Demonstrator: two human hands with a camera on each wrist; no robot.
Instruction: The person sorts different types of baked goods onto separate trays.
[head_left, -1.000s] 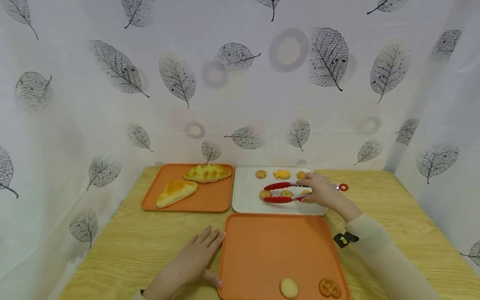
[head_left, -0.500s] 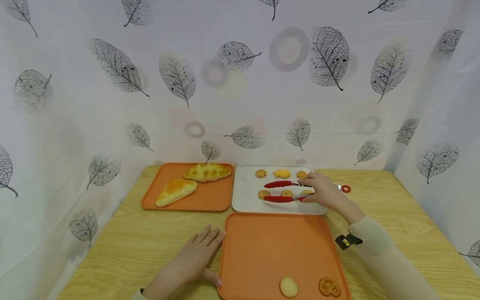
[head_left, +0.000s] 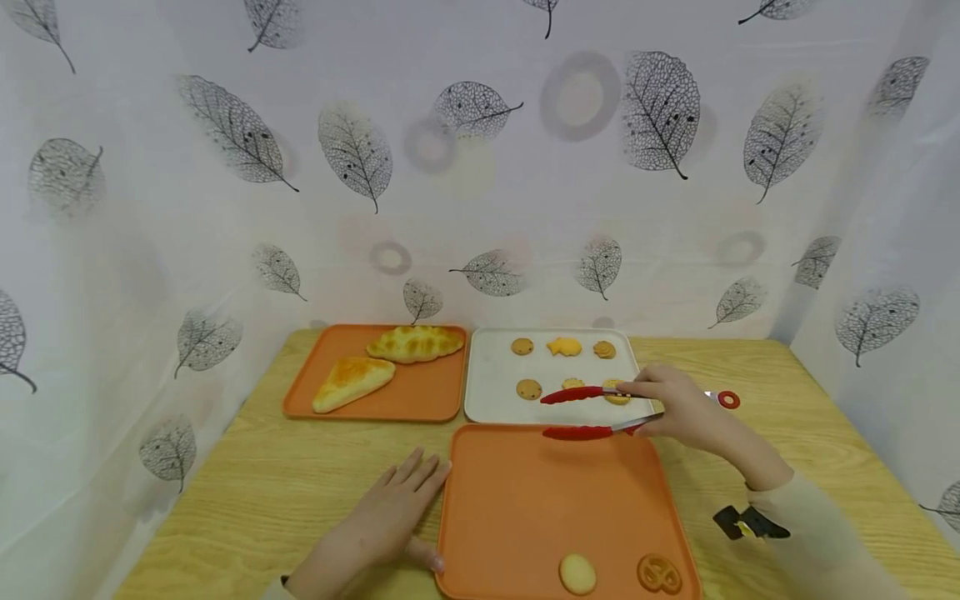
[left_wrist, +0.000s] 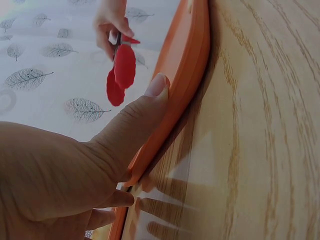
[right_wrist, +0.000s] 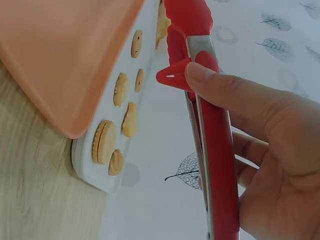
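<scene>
My right hand (head_left: pixel 686 408) grips red-and-silver tongs (head_left: pixel 581 433) above the back edge of the front orange tray (head_left: pixel 540 500). Their red tips stand apart with nothing between them. In the right wrist view the thumb (right_wrist: pixel 240 90) presses near a red tab. My left hand (head_left: pixel 390 512) lies beside that tray's left side, fingers straight; its thumb (left_wrist: pixel 135 120) touches the rim in the left wrist view. A round plain cookie (head_left: pixel 577 575) and a pretzel-shaped cookie (head_left: pixel 659 575) lie at the tray's near end.
The white tray (head_left: pixel 487 367) behind holds several cookies, among them a fish-shaped one (head_left: pixel 564 347) and a sandwich cookie (right_wrist: pixel 104 142). On the back-left orange tray (head_left: pixel 420 400) lie a triangular pastry (head_left: pixel 352 383) and a long bread (head_left: pixel 415 344). A leaf-print curtain (head_left: pixel 480 192) surrounds the table.
My right hand has drawn the tongs back toward me and to the right, away from the cookies at the white tray's front row. The left hand stays in place.
</scene>
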